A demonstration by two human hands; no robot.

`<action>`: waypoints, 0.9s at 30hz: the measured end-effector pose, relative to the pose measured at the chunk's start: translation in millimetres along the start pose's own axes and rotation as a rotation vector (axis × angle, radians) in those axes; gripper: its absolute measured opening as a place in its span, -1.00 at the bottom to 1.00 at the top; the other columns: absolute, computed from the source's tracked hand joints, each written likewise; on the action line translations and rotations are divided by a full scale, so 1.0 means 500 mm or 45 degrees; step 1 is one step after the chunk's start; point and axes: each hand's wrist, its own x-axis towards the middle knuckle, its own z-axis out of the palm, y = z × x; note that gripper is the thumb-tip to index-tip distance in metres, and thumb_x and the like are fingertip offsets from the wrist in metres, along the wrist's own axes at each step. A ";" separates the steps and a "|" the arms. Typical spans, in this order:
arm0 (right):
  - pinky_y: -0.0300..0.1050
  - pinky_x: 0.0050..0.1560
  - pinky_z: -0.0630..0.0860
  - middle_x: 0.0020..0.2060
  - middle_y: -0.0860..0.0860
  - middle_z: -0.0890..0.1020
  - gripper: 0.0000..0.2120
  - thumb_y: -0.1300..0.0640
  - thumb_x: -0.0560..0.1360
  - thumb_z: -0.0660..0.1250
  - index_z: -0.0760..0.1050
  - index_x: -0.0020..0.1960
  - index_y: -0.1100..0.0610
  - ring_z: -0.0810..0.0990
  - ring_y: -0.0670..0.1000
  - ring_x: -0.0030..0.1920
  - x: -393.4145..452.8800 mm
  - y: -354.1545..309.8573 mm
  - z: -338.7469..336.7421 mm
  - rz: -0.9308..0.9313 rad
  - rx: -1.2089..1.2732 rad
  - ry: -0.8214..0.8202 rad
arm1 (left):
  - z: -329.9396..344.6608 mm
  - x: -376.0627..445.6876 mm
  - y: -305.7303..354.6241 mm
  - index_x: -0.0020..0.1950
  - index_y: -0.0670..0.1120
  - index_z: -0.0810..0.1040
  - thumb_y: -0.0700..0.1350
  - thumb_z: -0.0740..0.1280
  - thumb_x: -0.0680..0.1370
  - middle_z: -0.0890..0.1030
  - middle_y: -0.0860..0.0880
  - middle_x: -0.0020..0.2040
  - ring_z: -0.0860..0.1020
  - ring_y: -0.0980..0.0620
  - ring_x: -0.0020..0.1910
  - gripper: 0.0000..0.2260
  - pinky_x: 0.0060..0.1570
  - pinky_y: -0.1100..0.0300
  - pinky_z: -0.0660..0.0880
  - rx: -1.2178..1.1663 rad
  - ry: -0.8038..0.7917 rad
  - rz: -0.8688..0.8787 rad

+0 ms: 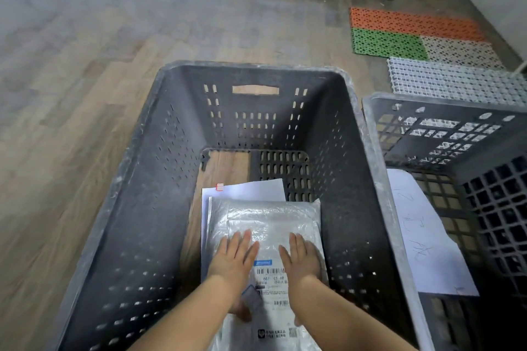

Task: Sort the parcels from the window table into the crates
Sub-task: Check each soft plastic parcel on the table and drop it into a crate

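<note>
Parcel, a silvery plastic mailer with a barcode label, lies flat on the bottom of the grey crate at the centre of the frame, partly over a white sheet of paper. Both hands rest on it with fingers straight and spread, palms down: left hand lower centre, right hand just beside it, the label showing between them. A second crate stands at the right edge, holding another white sheet.
</note>
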 end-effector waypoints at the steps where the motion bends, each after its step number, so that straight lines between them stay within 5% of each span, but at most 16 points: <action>1: 0.10 0.47 -0.21 0.49 0.25 -0.34 -0.14 0.07 0.59 0.24 -0.39 0.52 0.19 -0.30 0.24 0.51 0.006 -0.002 0.001 0.002 -0.001 -0.001 | 0.002 0.002 -0.001 0.49 -0.16 -0.42 0.18 0.30 0.53 -0.42 -0.23 0.48 -0.35 -0.28 0.47 -0.03 0.44 -0.16 -0.25 -0.011 0.003 0.008; 6: 0.11 0.49 -0.17 0.49 0.28 -0.31 -0.16 0.08 0.61 0.22 -0.39 0.52 0.20 -0.25 0.27 0.51 -0.007 -0.009 0.008 0.018 0.002 0.012 | -0.006 -0.023 0.003 0.49 -0.18 -0.42 0.26 0.32 0.48 -0.43 -0.24 0.48 -0.34 -0.28 0.48 0.04 0.44 -0.18 -0.23 0.009 -0.017 0.032; 14: 0.06 0.48 -0.05 0.53 0.26 -0.13 -0.43 0.23 0.65 0.05 -0.14 0.56 0.21 -0.05 0.25 0.52 -0.059 -0.009 0.042 -0.037 0.083 -0.117 | -0.029 -0.077 0.016 0.56 -0.08 -0.28 0.03 0.35 0.53 -0.33 -0.17 0.54 -0.15 -0.21 0.53 -0.11 0.47 -0.18 -0.05 -0.099 -0.179 0.162; 20: -0.04 0.29 0.26 0.34 0.20 0.39 -0.62 0.17 0.65 0.03 0.28 0.42 0.27 0.35 0.16 0.32 -0.160 0.048 -0.045 -0.134 -0.171 0.079 | -0.107 -0.161 -0.016 0.58 -0.05 -0.10 0.05 0.22 0.61 -0.19 -0.14 0.57 -0.04 -0.18 0.54 -0.32 0.48 -0.11 0.02 -0.160 -0.124 0.116; 27: 0.15 0.46 0.05 0.45 0.23 0.29 -0.55 0.15 0.64 0.12 0.20 0.48 0.28 0.21 0.24 0.46 -0.518 0.214 -0.277 -0.106 -0.478 0.285 | -0.390 -0.496 -0.081 0.56 -0.08 0.06 0.05 0.14 0.63 -0.04 -0.15 0.57 0.04 -0.14 0.53 -0.46 0.44 -0.08 0.08 -0.081 0.085 -0.001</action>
